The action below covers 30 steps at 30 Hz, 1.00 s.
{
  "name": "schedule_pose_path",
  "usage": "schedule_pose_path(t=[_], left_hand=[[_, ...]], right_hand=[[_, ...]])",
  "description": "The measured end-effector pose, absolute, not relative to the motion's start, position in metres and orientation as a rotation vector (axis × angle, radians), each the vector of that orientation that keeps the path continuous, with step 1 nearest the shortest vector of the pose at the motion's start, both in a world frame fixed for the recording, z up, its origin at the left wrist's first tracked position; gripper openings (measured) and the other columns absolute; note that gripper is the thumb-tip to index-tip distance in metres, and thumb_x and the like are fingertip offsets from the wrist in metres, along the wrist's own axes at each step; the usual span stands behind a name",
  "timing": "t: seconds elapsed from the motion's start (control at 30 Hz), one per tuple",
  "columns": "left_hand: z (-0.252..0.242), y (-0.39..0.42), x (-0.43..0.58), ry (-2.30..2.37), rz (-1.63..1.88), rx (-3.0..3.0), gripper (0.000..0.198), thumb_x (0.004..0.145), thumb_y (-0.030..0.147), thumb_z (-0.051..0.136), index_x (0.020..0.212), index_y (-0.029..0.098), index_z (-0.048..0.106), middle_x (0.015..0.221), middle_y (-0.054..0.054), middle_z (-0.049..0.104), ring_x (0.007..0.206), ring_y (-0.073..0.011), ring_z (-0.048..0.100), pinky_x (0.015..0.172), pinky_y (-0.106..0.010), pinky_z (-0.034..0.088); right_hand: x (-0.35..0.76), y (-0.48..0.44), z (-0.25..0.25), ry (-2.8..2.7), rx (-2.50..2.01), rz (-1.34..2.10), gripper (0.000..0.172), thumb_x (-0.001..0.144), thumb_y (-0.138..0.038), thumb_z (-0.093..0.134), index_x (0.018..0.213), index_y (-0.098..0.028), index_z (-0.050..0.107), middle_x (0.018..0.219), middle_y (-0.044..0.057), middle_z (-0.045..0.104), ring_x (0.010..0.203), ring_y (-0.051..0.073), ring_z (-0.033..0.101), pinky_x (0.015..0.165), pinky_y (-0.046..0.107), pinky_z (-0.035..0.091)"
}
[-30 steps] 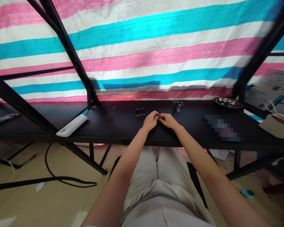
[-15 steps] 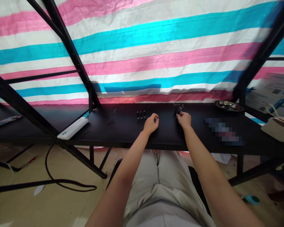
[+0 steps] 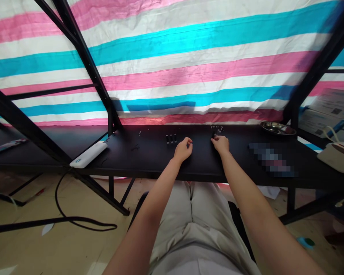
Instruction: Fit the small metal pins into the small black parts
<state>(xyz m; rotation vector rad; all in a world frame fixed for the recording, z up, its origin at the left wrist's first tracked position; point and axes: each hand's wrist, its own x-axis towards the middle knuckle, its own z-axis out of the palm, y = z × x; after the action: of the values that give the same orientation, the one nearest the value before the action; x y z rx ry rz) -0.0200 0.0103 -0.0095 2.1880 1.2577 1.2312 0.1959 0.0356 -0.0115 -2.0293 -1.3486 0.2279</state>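
two bare hands apart on a black tabletop point(image 3: 149, 172), the right at a cluster of small dark parts point(image 3: 217, 132) along the far edge.

left hand point(image 3: 183, 149) resting curled near the middle of the tabletop, its fingers point(image 3: 189, 141) drawn in narrow, with nothing visible in them, though a very small piece could be hidden. right hand point(image 3: 220, 144) reaching further forward, its fingers point(image 3: 214, 139) narrow and angled down at the cluster; holding or merely touching not possible to tell at this size. three small black upright pieces point(image 3: 171, 138) in a row, left of the cluster and beyond the left hand. scattered bits of thin wire point(image 3: 135, 147) further left; white power bank point(image 3: 88, 156) lying near the left end; shallow steel dish point(image 3: 278, 128) at the far right.
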Motion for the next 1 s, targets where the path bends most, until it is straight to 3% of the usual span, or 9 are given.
schedule_pose_path(t=[0.3,0.57,0.77,0.9,1.0], left_hand=[[-0.008,0.01,-0.02,1.282,1.194,2.182,0.014,0.079,0.02,0.049,0.093,0.019,0.054,0.078,0.001,0.059,0.053,-0.0069,0.045,0.056,-0.02,0.036],[-0.007,0.009,-0.02,1.282,1.207,2.18,0.014,0.079,0.02,0.049,0.092,0.02,0.054,0.078,0.002,0.06,0.053,-0.0072,0.045,0.055,-0.021,0.036],[0.004,0.0,-0.02,1.521,1.341,2.081,0.01,0.083,0.021,0.046,0.087,0.021,0.054,0.075,0.0,0.061,0.062,-0.0117,0.054,0.062,-0.023,0.039],[0.013,-0.003,-0.025,1.79,1.624,1.749,0.019,0.09,0.023,0.034,0.102,0.021,0.049,0.081,-0.004,0.063,0.075,-0.0176,0.06,0.069,-0.028,0.041],[0.015,-0.003,-0.029,1.864,1.626,1.638,0.028,0.09,0.019,0.032,0.116,0.021,0.041,0.088,-0.007,0.064,0.083,-0.0204,0.062,0.073,-0.031,0.043]], right_hand=[[0.206,0.027,-0.008,-1.261,-2.108,0.266,0.022,0.076,-0.028,0.062,0.092,-0.015,0.071,0.093,0.015,0.068,0.09,0.025,0.063,0.077,0.032,0.046],[0.203,0.022,-0.002,-1.155,-2.175,0.232,0.029,0.073,-0.034,0.067,0.096,-0.016,0.071,0.096,0.017,0.067,0.091,0.027,0.064,0.077,0.035,0.048],[0.202,0.017,0.002,-1.215,-2.246,0.257,0.034,0.073,-0.038,0.068,0.097,-0.014,0.069,0.098,0.017,0.066,0.094,0.027,0.063,0.078,0.036,0.048],[0.198,0.011,0.005,-1.3,-2.311,0.189,0.034,0.072,-0.039,0.068,0.093,-0.013,0.068,0.093,0.017,0.067,0.094,0.029,0.063,0.08,0.039,0.047],[0.192,0.008,0.008,-1.364,-2.333,0.137,0.027,0.072,-0.036,0.066,0.087,-0.014,0.067,0.091,0.016,0.067,0.091,0.028,0.063,0.079,0.04,0.045]])
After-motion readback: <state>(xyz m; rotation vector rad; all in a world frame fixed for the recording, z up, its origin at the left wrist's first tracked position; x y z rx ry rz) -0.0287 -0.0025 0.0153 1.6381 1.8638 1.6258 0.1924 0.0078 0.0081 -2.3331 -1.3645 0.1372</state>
